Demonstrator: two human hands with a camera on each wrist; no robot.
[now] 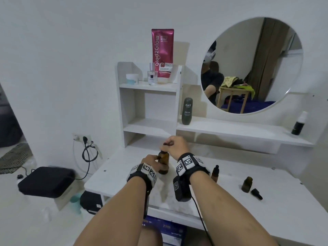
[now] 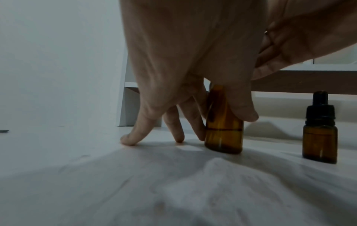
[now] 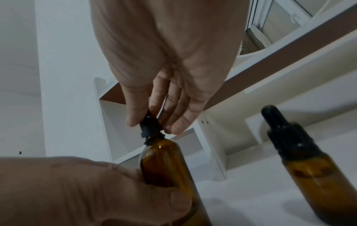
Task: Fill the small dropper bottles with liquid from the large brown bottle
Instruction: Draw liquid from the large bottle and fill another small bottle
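Note:
The large brown bottle (image 1: 163, 163) stands upright on the white desk (image 1: 230, 201), a little left of centre. My left hand (image 1: 154, 161) grips its body, thumb on one side and fingers (image 2: 199, 131) on the other. Above it, my right hand (image 1: 170, 143) pinches the black cap (image 3: 150, 130) seated on the bottle's neck. A small capped dropper bottle (image 1: 215, 173) stands just right of my right wrist. Farther right stands an uncapped small bottle (image 1: 247, 184), with its black dropper cap (image 1: 256, 193) lying beside it.
A white shelf unit (image 1: 150, 107) rises just behind the bottle, and a long shelf (image 1: 239, 130) overhangs the desk's back. A dark Kahf bottle (image 1: 187, 110) and a black spray bottle (image 1: 299, 124) stand on that shelf. A round mirror (image 1: 252, 64) hangs above.

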